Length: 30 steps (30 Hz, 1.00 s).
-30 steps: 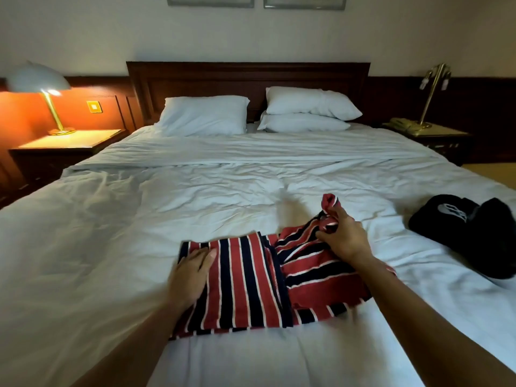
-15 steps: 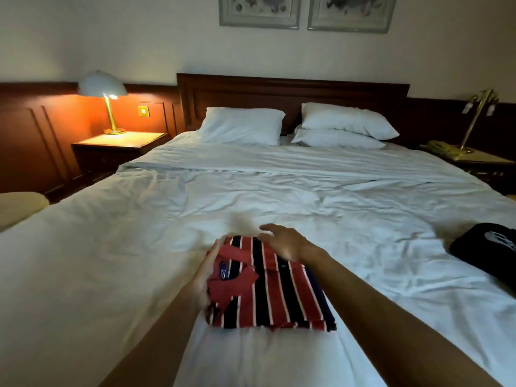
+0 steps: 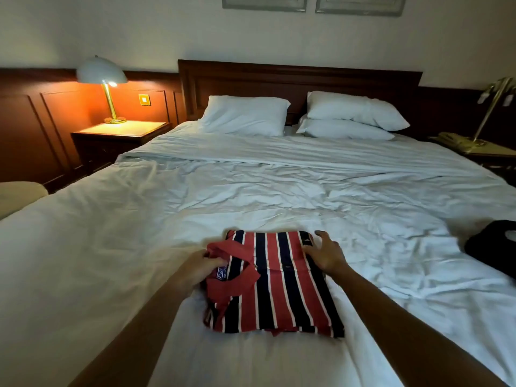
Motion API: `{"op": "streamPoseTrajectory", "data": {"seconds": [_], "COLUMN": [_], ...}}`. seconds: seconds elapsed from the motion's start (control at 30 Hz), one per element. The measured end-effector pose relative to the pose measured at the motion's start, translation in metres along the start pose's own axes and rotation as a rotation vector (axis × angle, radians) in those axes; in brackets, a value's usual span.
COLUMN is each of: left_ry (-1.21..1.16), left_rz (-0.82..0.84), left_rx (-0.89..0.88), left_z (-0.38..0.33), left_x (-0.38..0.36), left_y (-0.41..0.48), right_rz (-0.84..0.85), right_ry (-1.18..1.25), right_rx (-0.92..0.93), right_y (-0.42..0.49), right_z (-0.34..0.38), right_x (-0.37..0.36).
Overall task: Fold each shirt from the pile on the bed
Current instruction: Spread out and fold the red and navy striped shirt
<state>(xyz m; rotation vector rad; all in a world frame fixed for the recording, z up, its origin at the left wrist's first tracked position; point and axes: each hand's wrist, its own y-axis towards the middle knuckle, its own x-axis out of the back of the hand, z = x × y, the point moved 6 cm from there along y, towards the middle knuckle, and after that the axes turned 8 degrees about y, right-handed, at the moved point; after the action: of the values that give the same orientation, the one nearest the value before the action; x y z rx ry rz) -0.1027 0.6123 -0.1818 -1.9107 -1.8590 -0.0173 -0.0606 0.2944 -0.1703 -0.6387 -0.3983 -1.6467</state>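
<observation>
A red, navy and white striped polo shirt point(image 3: 282, 286) lies folded into a compact rectangle on the white bed point(image 3: 139, 247), collar side to the left. My left hand point(image 3: 199, 268) is at the shirt's left edge with its fingers curled into the red collar. My right hand point(image 3: 326, 254) rests on the shirt's upper right edge, fingers spread and fairly straight. A dark shirt pile point(image 3: 494, 247) lies at the right edge of the bed, partly cut off by the frame.
Three white pillows point(image 3: 245, 115) lean against the dark wooden headboard. A lit lamp point(image 3: 103, 76) stands on the left nightstand point(image 3: 122, 132). A brass lamp and a telephone point(image 3: 458, 139) sit on the right nightstand. A beige seat point(image 3: 19, 191) is at the far left.
The right half of the striped shirt was folded over onto the left, making a compact rectangle. My right hand let go and moved to the right edge; my left hand moved to the collar.
</observation>
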Motion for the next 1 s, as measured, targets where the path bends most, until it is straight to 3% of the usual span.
{"op": "streamPoseTrajectory", "data": {"seconds": [0.07,0.17,0.27,0.37,0.5,0.57,0.67,0.7,0.8,0.83,1.0], "left_ry": [0.048,0.266,0.424,0.374,0.059,0.006,0.246,0.375,0.495,0.461,0.348], "left_rz": [0.162,0.352,0.435,0.401,0.315,0.259,0.074,-0.004,-0.063,-0.035,-0.057], "left_rx": [0.076,0.149,0.252,0.272,0.144,0.087,0.077,0.072,0.136,0.181,0.224], "left_z": [-0.006,-0.009,0.002,0.004,-0.033,-0.050,-0.051,-0.049,-0.035,-0.030,-0.011], "left_x": [-0.001,0.001,-0.006,-0.009,0.007,0.014,0.013,0.010,-0.006,-0.011,-0.027], "left_y": [-0.013,-0.030,-0.031,-0.032,-0.028,-0.023,-0.021,-0.025,-0.040,-0.046,-0.076], "right_rz": [0.064,0.171,0.197,0.179,0.092,0.135,0.397,0.361,-0.037,-0.062,0.135], "right_ry": [0.153,0.245,0.308,0.436,0.542,0.570,0.574,0.507,0.229,0.212,0.174], "right_rx": [-0.099,-0.108,-0.094,-0.055,0.006,0.007,-0.144,-0.166,-0.085,-0.074,-0.035], "right_y": [0.010,0.016,0.010,-0.015,-0.081,-0.130,-0.200,-0.205,-0.188,-0.181,-0.147], "right_z": [-0.005,-0.013,-0.016,-0.010,-0.006,-0.015,-0.034,-0.049,-0.076,-0.075,-0.043], "right_x": [-0.003,-0.009,-0.004,0.018,0.061,0.073,0.078,0.087,0.124,0.125,0.071]}}
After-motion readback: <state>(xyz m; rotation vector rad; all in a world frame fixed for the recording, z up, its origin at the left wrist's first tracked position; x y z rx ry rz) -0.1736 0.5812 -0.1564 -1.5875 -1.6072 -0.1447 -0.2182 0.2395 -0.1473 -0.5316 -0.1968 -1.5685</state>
